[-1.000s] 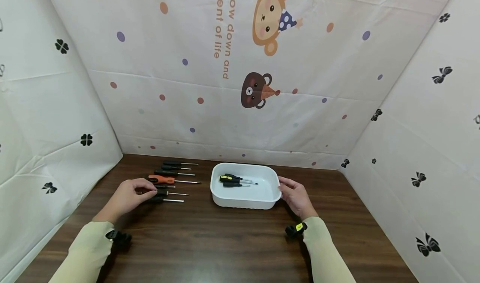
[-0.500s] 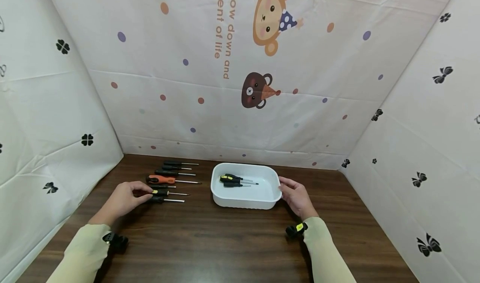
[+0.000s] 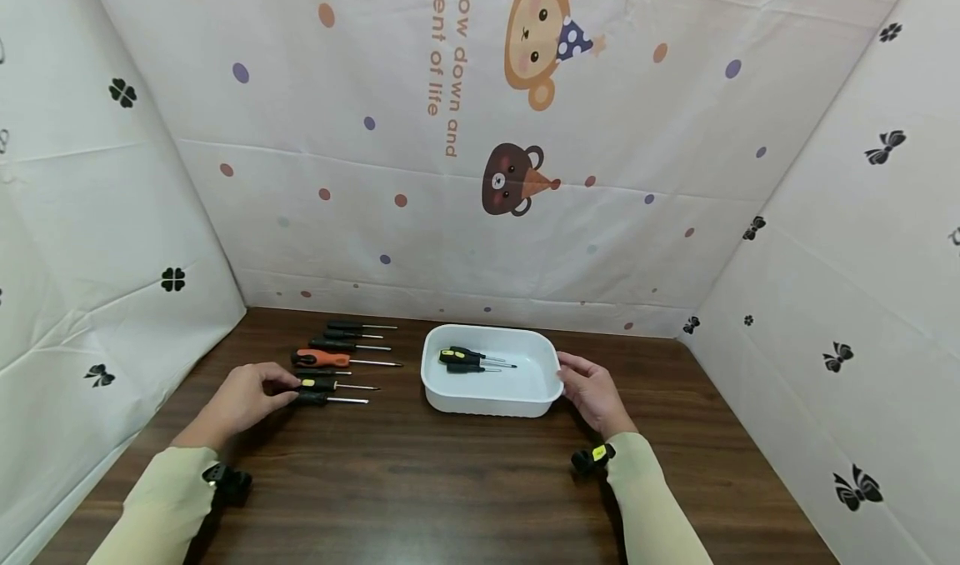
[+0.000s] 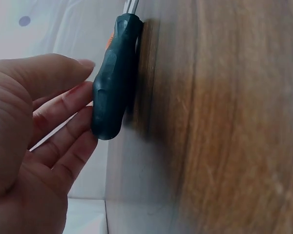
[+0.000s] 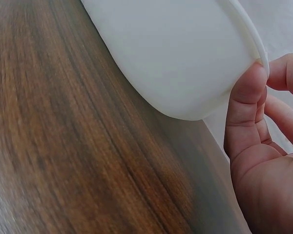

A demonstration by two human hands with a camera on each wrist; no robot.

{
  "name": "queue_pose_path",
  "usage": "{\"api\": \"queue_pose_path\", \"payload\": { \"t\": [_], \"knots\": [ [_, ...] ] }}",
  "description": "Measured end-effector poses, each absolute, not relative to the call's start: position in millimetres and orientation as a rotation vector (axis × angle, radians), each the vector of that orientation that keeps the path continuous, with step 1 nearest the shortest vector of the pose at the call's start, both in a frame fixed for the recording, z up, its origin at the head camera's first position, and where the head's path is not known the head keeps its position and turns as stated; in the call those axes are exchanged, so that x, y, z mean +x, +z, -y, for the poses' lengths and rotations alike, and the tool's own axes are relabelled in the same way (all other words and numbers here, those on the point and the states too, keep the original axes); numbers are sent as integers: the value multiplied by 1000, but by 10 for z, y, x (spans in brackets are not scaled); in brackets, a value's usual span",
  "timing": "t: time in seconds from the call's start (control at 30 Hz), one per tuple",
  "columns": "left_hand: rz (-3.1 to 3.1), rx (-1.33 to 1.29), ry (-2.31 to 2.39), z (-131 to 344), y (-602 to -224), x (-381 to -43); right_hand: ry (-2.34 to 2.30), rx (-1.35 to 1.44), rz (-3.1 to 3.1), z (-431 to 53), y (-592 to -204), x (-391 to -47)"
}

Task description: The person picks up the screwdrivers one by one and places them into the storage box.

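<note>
In the head view my left hand [image 3: 246, 398] is at the handle ends of the nearest screwdrivers on the left. These are a black one with a yellow mark [image 3: 318, 384] and a dark-handled one [image 3: 313, 399]. The left wrist view shows a dark green-looking screwdriver handle [image 4: 115, 80] beside the fingertips; the thumb stands apart from it, and whether the other fingers touch it is unclear. My right hand [image 3: 596, 394] pinches the right rim of a white plastic box [image 3: 487, 405] between thumb and fingers. Several small black screwdrivers [image 3: 465, 368] lie inside the box.
An orange-and-black screwdriver [image 3: 330, 358] and several black screwdrivers [image 3: 330, 345] lie in a row, shafts pointing right, on the brown wooden table [image 3: 420, 482]. A white printed cloth [image 3: 420, 240] hangs behind and along both sides.
My left hand has drawn back slightly to the left, uncovering more of the screwdriver handles. The orange-handled screwdriver is now fully visible. My right hand and the box have stayed put.
</note>
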State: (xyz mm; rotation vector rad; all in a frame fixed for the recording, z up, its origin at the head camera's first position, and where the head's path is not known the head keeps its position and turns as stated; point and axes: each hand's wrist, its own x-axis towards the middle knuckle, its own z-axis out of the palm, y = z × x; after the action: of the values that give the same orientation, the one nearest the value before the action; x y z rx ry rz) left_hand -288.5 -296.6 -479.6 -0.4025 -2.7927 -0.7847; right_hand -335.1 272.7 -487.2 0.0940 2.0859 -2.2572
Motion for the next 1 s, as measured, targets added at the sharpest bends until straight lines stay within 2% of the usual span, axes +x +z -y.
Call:
{"api": "queue_pose_path", "payload": {
  "t": [1.0],
  "knots": [
    [2953, -455, -767, 3045, -4812, -2902, -2240, 86, -2085, -2721, -4873, -3348]
  ]
}}
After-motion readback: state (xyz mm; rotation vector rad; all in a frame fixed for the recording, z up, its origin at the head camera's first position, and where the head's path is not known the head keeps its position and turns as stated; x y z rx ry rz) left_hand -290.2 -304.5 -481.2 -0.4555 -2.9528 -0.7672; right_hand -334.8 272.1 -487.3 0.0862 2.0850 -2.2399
